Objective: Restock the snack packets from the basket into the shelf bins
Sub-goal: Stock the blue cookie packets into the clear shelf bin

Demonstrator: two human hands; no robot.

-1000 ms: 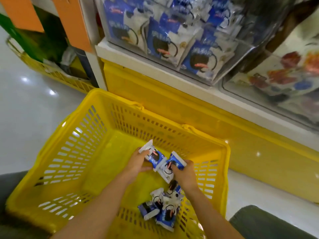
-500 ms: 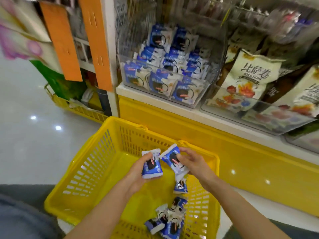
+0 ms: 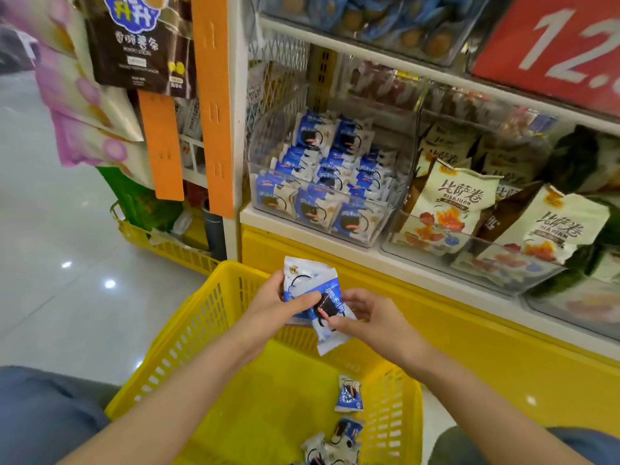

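Note:
Above the far rim of the yellow basket [image 3: 188, 333], my left hand [image 3: 275, 303] grips a blue-and-white snack packet [image 3: 307, 275]. My right hand [image 3: 372, 318] pinches a second packet [image 3: 330, 327] that overlaps the first. Several more packets [image 3: 349, 396] lie loose in the basket's near right corner. Straight ahead on the lowest shelf, a clear bin [image 3: 258, 152] holds many of the same blue-and-white packets [image 3: 312, 206]. Both hands hover below and in front of that bin.
A neighbouring clear bin [image 3: 469, 260] on the right holds cream snack bags [image 3: 449, 199]. A yellow base panel [image 3: 486, 357] runs under the shelf. An orange strip [image 3: 211, 105] and hanging bags [image 3: 134, 45] flank the left. A second yellow basket [image 3: 167, 246] sits on the floor behind.
Both hands have lifted packets out of the basket's bottom and raised them above its far rim, bringing the two packets together. The view has tilted up toward the shelf.

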